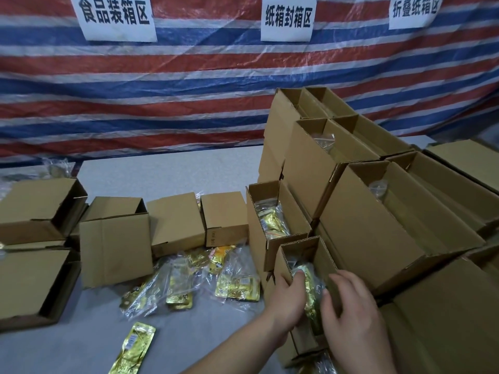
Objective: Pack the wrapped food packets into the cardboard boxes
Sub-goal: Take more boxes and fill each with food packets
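An open cardboard box (299,252) stands at the near right of the table. My left hand (287,298) grips its left wall, thumb outside and fingers curled over the rim onto a gold wrapped packet (310,295) inside. My right hand (351,311) reaches over the box's right side, fingertips touching that packet. Just behind stands another open box (280,228) holding gold packets. Several loose gold packets in clear wrap (232,282) lie on the table to the left, and one single packet (133,349) lies near the front edge.
Several open boxes (378,225) are stacked at the right, up to the striped tarp. Empty boxes (116,241) lie on their sides at the left and centre. The grey table (167,171) runs back to the tarp, where white paper signs hang.
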